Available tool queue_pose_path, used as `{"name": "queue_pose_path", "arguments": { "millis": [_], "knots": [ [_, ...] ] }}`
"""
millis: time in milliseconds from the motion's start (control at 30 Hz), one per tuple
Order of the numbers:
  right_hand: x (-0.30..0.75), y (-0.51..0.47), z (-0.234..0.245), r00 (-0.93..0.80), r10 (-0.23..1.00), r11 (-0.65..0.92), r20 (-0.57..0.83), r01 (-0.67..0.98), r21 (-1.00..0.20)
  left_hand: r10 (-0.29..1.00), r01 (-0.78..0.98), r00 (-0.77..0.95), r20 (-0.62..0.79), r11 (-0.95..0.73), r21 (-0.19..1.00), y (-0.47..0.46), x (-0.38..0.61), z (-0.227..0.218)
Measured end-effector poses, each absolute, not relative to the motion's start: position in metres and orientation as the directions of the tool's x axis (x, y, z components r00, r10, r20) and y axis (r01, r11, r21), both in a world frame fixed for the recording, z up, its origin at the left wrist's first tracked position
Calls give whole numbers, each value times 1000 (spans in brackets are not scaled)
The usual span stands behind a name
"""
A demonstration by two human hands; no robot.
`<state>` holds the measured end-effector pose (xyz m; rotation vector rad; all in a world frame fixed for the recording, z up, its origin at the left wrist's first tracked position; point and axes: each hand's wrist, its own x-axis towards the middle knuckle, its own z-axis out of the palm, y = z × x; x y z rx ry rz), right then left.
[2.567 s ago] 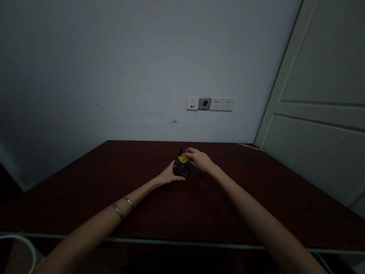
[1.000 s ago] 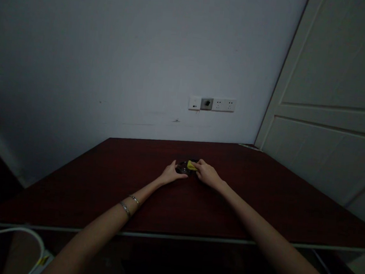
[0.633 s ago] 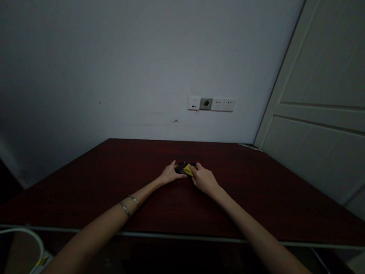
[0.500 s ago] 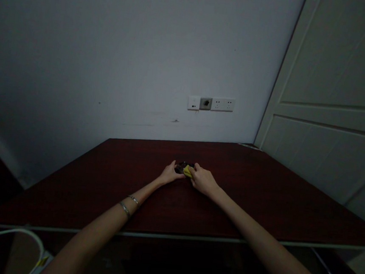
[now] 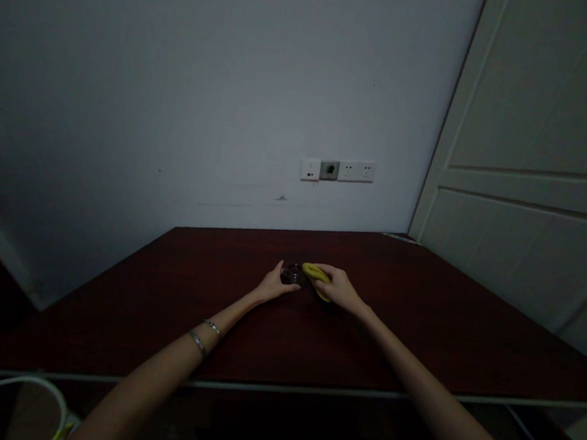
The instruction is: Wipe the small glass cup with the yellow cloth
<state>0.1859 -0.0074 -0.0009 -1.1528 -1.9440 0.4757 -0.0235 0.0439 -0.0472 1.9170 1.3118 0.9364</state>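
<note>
A small, round, dark glass ashtray [image 5: 293, 274] sits near the middle of the dark red table. My left hand [image 5: 271, 284] curves around its left side, thumb at the near rim and fingers at the far left, gripping it. Just to the right, my right hand [image 5: 337, 287] is closed on a folded yellow cloth [image 5: 317, 274], which hangs a little beyond the fingers. The cloth is beside the ashtray's right edge; whether they touch I cannot tell. Dim light hides the ashtray's finer detail.
The red tabletop [image 5: 208, 260] runs back to a white wall carrying a row of sockets [image 5: 348, 171]. A pale panelled door [image 5: 522, 192] borders the right side. At lower left a white cable [image 5: 27, 380] loops near the table's front edge.
My right hand has drawn the cloth out of the ashtray, to the right, so more of the cloth and the glass shows. My left hand stays on the ashtray.
</note>
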Motion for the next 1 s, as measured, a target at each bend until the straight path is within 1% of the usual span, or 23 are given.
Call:
{"name": "queue_pose_path", "arguments": {
  "millis": [67,133,200,267,300,367,400,467,533,600,700,800,833,900,967,1000],
  "knots": [
    [192,2,-5,-179,869,493,461,378,-784,946,488,259,193,-301,819,40,-22,-44],
    [195,10,-7,-106,896,444,431,226,-867,942,481,276,191,-307,821,39,-23,-40],
    [197,14,-8,-56,920,392,388,108,-914,931,461,312,188,-321,827,40,-24,-34],
    [197,16,-7,-45,935,354,352,40,-934,922,416,329,203,-334,846,42,-25,-24],
    [196,16,-6,-49,940,340,339,23,-940,923,385,310,226,-340,858,43,-25,-18],
    [192,15,-2,-69,943,326,325,4,-945,921,296,232,314,-374,879,44,-22,-2],
    [190,14,0,-84,942,325,324,-2,-946,911,236,223,348,-397,887,43,-19,6],
    [182,12,6,-117,938,326,325,-11,-945,890,160,288,354,-409,898,38,-12,21],
    [175,10,11,-154,935,320,319,-19,-947,867,146,360,345,-417,897,31,-4,31],
    [168,8,15,-188,931,311,312,-33,-950,863,138,361,354,-425,895,25,0,38],
    [167,8,16,-269,907,320,324,-60,-946,879,87,265,397,-432,898,23,-4,46],
    [175,13,7,-297,885,365,358,-35,-930,879,3,99,467,-470,883,28,-20,61],
    [179,16,2,-267,894,374,361,-2,-928,858,16,34,512,-512,859,31,-26,68],
    [184,22,-9,-214,908,387,360,102,-916,777,119,-40,629,-621,775,34,-37,79],
    [185,28,-20,-246,907,388,340,182,-903,698,285,29,716,-692,663,33,-43,87],
    [184,30,-25,-282,900,397,333,210,-894,672,360,117,731,-715,599,31,-43,88]
  ]
}}
